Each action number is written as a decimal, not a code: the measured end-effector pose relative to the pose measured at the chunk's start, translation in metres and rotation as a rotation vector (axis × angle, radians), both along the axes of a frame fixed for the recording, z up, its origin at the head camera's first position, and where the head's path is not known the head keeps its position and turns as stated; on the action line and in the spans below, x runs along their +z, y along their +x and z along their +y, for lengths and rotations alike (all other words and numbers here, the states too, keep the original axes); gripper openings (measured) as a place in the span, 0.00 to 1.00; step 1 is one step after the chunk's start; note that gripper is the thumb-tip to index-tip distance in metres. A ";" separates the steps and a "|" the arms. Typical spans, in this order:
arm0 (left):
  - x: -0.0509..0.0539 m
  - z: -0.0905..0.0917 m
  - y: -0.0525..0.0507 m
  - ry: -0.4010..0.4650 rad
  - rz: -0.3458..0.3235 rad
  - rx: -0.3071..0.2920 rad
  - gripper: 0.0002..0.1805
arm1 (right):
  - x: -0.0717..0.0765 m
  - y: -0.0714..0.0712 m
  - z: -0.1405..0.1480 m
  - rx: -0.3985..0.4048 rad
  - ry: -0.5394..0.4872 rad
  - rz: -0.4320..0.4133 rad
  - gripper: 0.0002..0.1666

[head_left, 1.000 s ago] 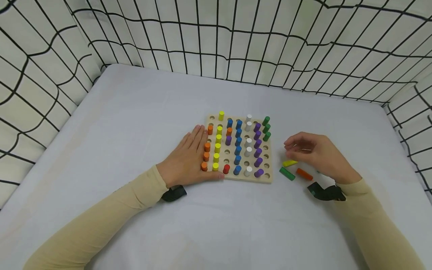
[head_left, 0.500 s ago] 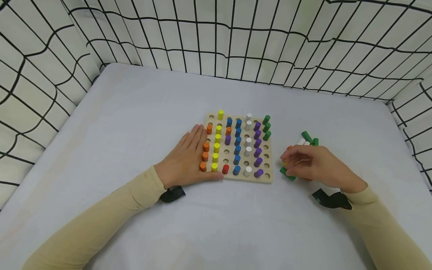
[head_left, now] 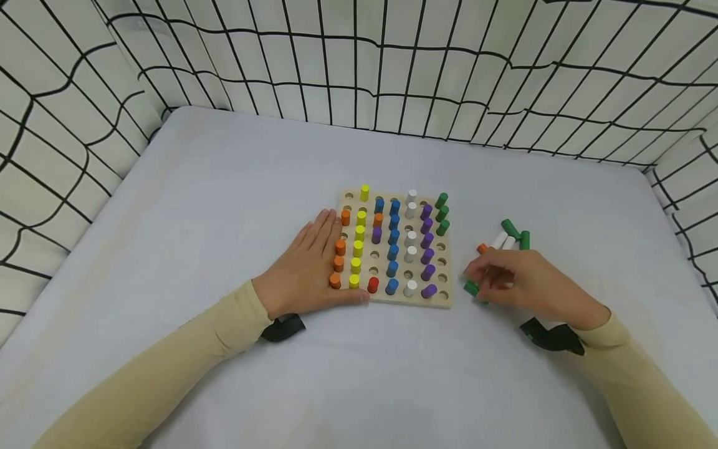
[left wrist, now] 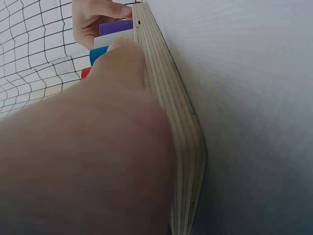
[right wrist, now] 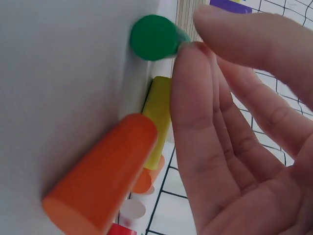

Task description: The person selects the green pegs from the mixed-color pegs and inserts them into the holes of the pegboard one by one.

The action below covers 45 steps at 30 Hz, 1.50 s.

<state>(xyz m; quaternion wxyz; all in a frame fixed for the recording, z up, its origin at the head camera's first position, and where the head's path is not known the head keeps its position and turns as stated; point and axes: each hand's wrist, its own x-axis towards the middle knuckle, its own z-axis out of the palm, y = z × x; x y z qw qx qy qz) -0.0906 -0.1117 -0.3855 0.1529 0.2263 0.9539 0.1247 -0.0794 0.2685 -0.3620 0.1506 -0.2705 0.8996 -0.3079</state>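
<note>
Right hand [head_left: 518, 279], at right of the head frame: fingers bent, thumb and forefinger parted by a gap, with no peg seen gripped; whether the fingertip is touching the nearest green peg cannot be told.

Left hand [head_left: 303, 269], left of centre: laid flat with fingers extended along the board's left edge, thumb stretched along its near edge; nothing grasped.

White-covered table [head_left: 392, 374]: most of the frame filled by it; backed across the top by black wire mesh [head_left: 370, 68].

Wooden pegboard [head_left: 441, 300]: set at centre, between the hands; some holes seen unfilled.

Seated pegs, mostly sorted by column: orange pegs [head_left: 340, 247] at left, then yellow pegs [head_left: 358, 248], a mixed column with one red peg [head_left: 373, 285], blue pegs [head_left: 394, 237], white pegs [head_left: 411, 238], purple pegs [head_left: 427, 241], and three green pegs [head_left: 442, 213] at upper right.

Loose pegs, strewn around the right hand: green peg [right wrist: 152, 37], upper middle of the right wrist view; yellow peg [right wrist: 159, 115], below it; orange peg [right wrist: 100, 176], lower left.
</note>
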 end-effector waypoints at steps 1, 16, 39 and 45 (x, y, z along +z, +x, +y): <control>0.000 0.000 0.000 0.001 0.000 -0.001 0.74 | 0.000 0.001 -0.001 0.007 -0.003 0.009 0.19; -0.001 0.000 0.001 0.000 -0.001 0.003 0.73 | -0.001 0.003 -0.005 0.033 -0.035 0.066 0.18; 0.000 0.000 0.002 0.002 0.005 0.003 0.73 | -0.003 0.000 -0.003 -0.037 0.029 -0.010 0.20; 0.000 0.001 0.001 0.002 0.000 0.006 0.73 | -0.002 -0.001 -0.002 -0.026 0.044 -0.005 0.20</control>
